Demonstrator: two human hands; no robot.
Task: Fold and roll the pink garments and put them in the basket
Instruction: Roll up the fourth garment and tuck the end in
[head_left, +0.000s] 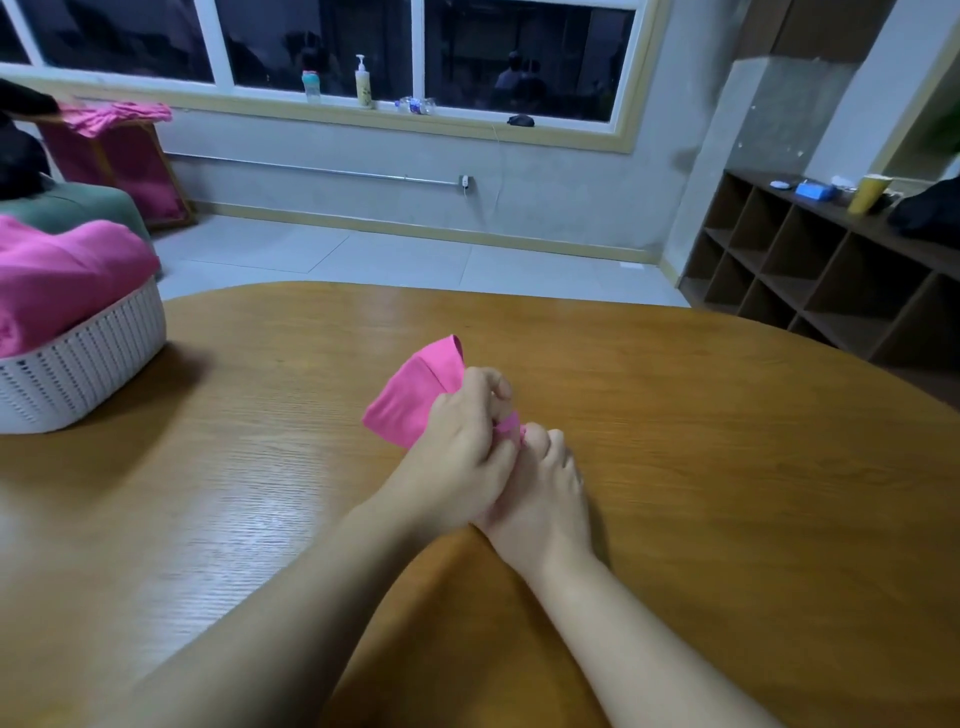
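Both hands meet over the middle of the wooden table, working one small pink garment that is already folded down to a compact bundle. The left hand has its fingers curled over the near end of the cloth, and the right hand pinches a bit of pink just beside it, fingers bent, so the grip is closed on fabric from both sides. The free end of the bundle sticks out beyond the left hand, away from the person, lifted a little off the wood. It looks thin, soft and light, the sort of cloth that springs open if let go, so I would judge the roll best held across its whole width with the loose edge tucked under. Well off to the left of the hands stands the white basket, heaped with pink garments above its rim. Between grip and basket the tabletop lies bare, and the table's far edge curves well beyond the bundle.
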